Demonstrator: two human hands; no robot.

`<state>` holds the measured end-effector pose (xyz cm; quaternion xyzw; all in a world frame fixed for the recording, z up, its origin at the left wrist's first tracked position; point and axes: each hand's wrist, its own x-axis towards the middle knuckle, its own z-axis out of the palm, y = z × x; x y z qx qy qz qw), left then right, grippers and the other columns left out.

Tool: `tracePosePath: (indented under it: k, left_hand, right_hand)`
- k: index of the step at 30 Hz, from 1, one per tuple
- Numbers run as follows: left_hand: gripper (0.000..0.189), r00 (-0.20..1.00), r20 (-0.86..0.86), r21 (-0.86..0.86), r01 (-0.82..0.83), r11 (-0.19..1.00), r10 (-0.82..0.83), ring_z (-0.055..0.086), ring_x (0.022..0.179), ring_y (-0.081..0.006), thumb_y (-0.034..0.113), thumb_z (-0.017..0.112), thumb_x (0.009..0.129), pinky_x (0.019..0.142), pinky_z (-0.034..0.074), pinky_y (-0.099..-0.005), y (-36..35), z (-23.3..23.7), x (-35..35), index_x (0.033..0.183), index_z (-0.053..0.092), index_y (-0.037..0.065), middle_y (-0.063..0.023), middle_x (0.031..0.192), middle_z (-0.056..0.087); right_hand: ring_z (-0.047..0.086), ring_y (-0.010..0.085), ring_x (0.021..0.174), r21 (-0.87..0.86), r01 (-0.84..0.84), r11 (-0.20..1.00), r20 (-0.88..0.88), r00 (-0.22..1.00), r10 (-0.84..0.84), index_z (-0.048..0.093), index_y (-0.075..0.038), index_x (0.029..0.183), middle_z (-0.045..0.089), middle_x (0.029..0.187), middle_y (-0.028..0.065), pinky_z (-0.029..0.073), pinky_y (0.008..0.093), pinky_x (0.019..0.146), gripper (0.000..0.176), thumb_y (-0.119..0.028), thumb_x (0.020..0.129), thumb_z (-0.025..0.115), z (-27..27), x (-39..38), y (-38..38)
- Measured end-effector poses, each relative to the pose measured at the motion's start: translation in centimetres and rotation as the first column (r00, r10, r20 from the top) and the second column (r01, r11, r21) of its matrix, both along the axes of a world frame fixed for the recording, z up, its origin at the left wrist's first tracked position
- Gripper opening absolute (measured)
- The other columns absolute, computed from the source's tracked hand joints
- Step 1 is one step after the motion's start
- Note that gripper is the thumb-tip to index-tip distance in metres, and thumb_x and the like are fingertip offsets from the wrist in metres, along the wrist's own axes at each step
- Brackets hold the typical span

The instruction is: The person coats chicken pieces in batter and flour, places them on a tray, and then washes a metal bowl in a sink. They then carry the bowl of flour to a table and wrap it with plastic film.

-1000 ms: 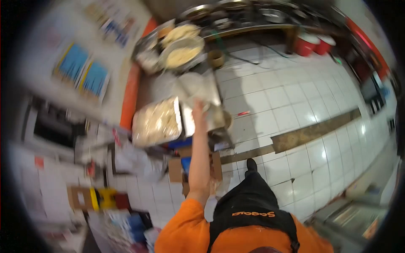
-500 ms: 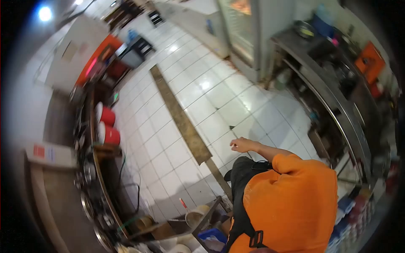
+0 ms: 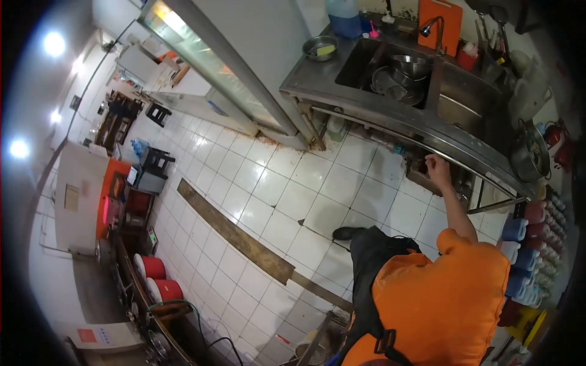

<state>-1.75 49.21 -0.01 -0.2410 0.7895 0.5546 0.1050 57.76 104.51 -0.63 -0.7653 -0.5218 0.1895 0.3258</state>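
Observation:
My right hand point(image 3: 438, 169) is held out in front of the steel sink counter point(image 3: 372, 110), overlapping its lower rail and shelf in this view. Its fingers are loosely bent and slightly apart, with nothing visible in them. Stacked metal bowls point(image 3: 410, 66) sit in the sink basin beyond. At the counter's left end stands a metal bowl with a yellow sponge point(image 3: 326, 50). My left hand is out of view. My orange sleeve and dark trousers fill the lower right, and one black shoe point(image 3: 349, 233) is on the tiled floor point(image 3: 317, 201).
A tall glass-door fridge point(image 3: 207, 67) stands left of the counter. Blue and red jugs point(image 3: 514, 229) line the right side. A long brown strip point(image 3: 235, 235) crosses the floor. Red-and-white containers point(image 3: 163, 290) sit by the left counter, and a large pot point(image 3: 530, 152) stands at right.
My view has swung right, bringing the sink counter closer and more fully into sight. My right arm has moved from across my body to reaching forward beside the counter.

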Motion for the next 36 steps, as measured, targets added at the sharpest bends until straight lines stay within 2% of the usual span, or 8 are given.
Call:
tracePosePath:
  k: [12,16,20,22,25,28,30,36]
  left_hand:
    - [0.038,0.858,0.240,0.036,0.459,0.888,-0.454,0.065,0.093,-0.0269,0.039,0.055,0.096,0.078,0.049,-0.0372,18.1,6.9,-1.2,0.123,0.062,0.014,-0.0153,0.106,0.069]
    - [0.055,0.589,-0.072,-0.096,0.799,0.594,-0.805,0.056,0.115,-0.0286,0.056,0.053,0.093,0.093,0.042,-0.0492,45.5,15.5,11.6,0.131,0.055,0.016,-0.0163,0.123,0.063]
    - [0.025,0.458,-0.399,0.109,0.884,0.454,-0.795,0.053,0.080,-0.0134,0.022,0.065,0.093,0.064,0.048,-0.0298,65.1,20.6,23.4,0.089,0.059,-0.002,-0.0098,0.095,0.057]
    - [0.037,-0.098,-0.354,-0.128,0.990,-0.056,-0.930,0.045,0.065,-0.0105,0.022,0.067,0.091,0.054,0.038,-0.0293,73.0,21.6,25.3,0.069,0.053,-0.004,-0.0054,0.069,0.053]
    - [0.044,-0.536,-0.276,-0.379,0.823,-0.423,-0.798,0.036,0.052,-0.0124,0.027,0.070,0.090,0.048,0.030,-0.0320,83.4,21.2,31.2,0.065,0.052,-0.004,-0.0039,0.052,0.042]
    - [0.042,-0.817,-0.117,-0.670,0.485,-0.562,-0.565,0.048,0.044,-0.0257,0.035,0.070,0.090,0.046,0.039,-0.0374,89.5,20.8,38.9,0.068,0.064,0.000,-0.0123,0.053,0.055]
    - [0.046,-0.921,-0.003,-0.802,0.235,-0.549,-0.390,0.062,0.054,-0.0370,0.044,0.067,0.090,0.051,0.048,-0.0414,92.6,18.7,43.1,0.068,0.069,0.003,-0.0173,0.061,0.064]
    - [0.056,-0.942,0.157,-0.878,0.004,-0.479,-0.297,0.067,0.054,-0.0324,0.051,0.063,0.091,0.049,0.052,-0.0437,96.6,13.9,49.4,0.060,0.065,0.003,-0.0145,0.053,0.061]
  right_hand:
    - [0.066,0.0132,0.089,0.287,0.199,0.937,-0.589,0.808,0.009,0.067,-0.004,0.112,0.072,0.098,0.0064,0.051,0.0272,0.080,0.019,-0.004,0.097,0.054,1.1,5.8,14.4]
    - [0.064,0.0115,0.089,0.216,-0.016,0.976,-0.772,0.610,0.180,0.064,-0.003,0.119,0.071,0.102,0.0062,0.050,0.0259,0.081,0.022,-0.004,0.100,0.052,4.6,5.0,20.8]
    - [0.061,0.0145,0.108,0.319,-0.316,0.894,-0.820,0.381,0.427,0.052,-0.005,0.135,0.063,0.123,0.0095,0.051,0.0294,0.087,0.040,-0.022,0.100,0.058,8.1,1.4,26.1]
    - [0.058,0.0168,0.116,0.323,-0.391,0.862,-0.841,0.300,0.451,0.046,-0.006,0.142,0.059,0.132,0.0111,0.050,0.0310,0.090,0.050,-0.029,0.099,0.060,9.8,0.7,28.5]
    - [0.056,0.0244,0.117,0.303,-0.333,0.893,-0.917,0.153,0.368,0.023,-0.008,0.154,0.045,0.143,0.0142,0.050,0.0376,0.095,0.083,-0.047,0.094,0.063,10.2,0.5,31.8]
    - [0.058,0.0242,0.112,0.132,-0.095,0.987,-0.991,-0.006,0.132,0.037,-0.006,0.146,0.052,0.135,0.0143,0.051,0.0410,0.094,0.065,-0.042,0.097,0.060,8.0,1.0,34.3]
    - [0.059,0.0242,0.109,0.038,0.024,0.999,-0.996,-0.080,0.040,0.043,-0.006,0.139,0.055,0.130,0.0136,0.051,0.0417,0.093,0.054,-0.038,0.098,0.058,4.2,1.5,35.8]
    - [0.062,0.0247,0.103,-0.196,0.279,0.940,-0.912,-0.404,-0.070,0.056,-0.005,0.120,0.061,0.116,0.0114,0.052,0.0428,0.090,0.033,-0.031,0.102,0.048,-5.4,1.5,38.6]
